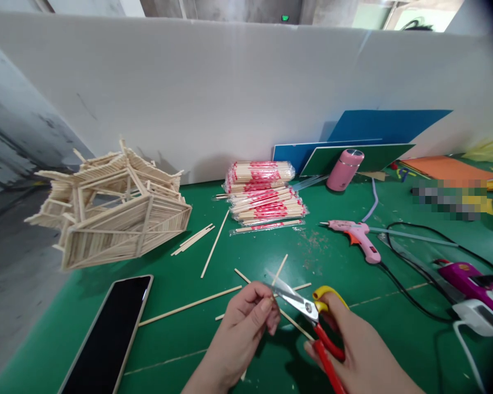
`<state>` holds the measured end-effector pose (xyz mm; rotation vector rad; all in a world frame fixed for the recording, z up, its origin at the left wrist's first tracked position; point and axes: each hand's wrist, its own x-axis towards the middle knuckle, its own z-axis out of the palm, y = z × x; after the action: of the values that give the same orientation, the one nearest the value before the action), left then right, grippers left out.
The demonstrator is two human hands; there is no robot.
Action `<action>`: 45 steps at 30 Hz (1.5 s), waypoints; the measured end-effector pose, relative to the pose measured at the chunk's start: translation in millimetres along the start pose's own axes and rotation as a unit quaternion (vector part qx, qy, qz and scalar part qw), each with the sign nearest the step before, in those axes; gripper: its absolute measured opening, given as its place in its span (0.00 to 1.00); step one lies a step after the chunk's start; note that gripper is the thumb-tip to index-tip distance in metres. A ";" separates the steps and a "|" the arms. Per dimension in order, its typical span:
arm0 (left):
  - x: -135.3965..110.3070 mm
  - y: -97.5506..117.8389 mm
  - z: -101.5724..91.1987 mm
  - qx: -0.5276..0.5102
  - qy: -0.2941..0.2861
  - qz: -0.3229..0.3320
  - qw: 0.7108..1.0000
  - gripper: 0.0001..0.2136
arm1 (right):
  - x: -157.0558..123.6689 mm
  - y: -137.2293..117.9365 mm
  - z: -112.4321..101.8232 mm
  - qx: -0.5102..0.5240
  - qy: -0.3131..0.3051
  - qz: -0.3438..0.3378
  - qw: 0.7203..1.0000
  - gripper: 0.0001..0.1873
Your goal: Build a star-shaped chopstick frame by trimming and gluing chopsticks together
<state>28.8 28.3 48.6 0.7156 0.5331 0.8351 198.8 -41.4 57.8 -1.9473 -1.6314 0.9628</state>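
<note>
My left hand (246, 323) is closed, pinching a thin wooden stick (281, 266) whose upper end sticks out past the fingertips. In my right hand (359, 350) is a pair of scissors (310, 311) with one yellow and one red handle. Their blades are parted, and the stick lies at them, just beyond my left fingers. Under the hands, other loose sticks (298, 324) cross on the green table. Farther left lie a long stick (193, 304) and a small group of short sticks (194, 239).
A model built of sticks (115, 213) stands at left, behind a phone (107, 339). Wrapped chopstick packs (267, 205) lie at the back. To the right are a pink glue gun (355, 235) with a cord, a pink bottle (345, 171) and a white plug (480, 316).
</note>
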 end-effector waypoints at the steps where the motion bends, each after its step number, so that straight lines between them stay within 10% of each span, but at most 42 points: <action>1: -0.3 0.6 -0.1 -0.009 0.000 -0.002 1.000 0.06 | -0.9 1.2 -0.1 -0.008 -0.009 -0.004 1.000 0.20; 25: -2.8 2.4 -7.2 0.066 -0.009 -0.031 0.997 0.12 | -5.5 -1.2 -0.5 -0.051 -0.027 -0.017 0.998 0.17; 31: -3.7 5.3 -2.0 0.064 -0.018 -0.025 0.997 0.09 | 3.3 -3.1 5.3 0.142 0.000 0.015 0.990 0.09; 36: -1.9 3.7 2.7 0.037 -0.012 -0.054 0.998 0.10 | 19.3 -13.9 17.0 0.368 0.088 -0.029 0.925 0.13; 45: -1.6 -0.3 4.7 0.000 0.020 -0.079 0.997 0.11 | 26.4 -36.8 27.6 0.430 0.063 -0.068 0.898 0.15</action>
<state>31.1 25.2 51.6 0.6491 0.6175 0.7022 155.6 -10.7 58.8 -1.2313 -0.9749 1.1951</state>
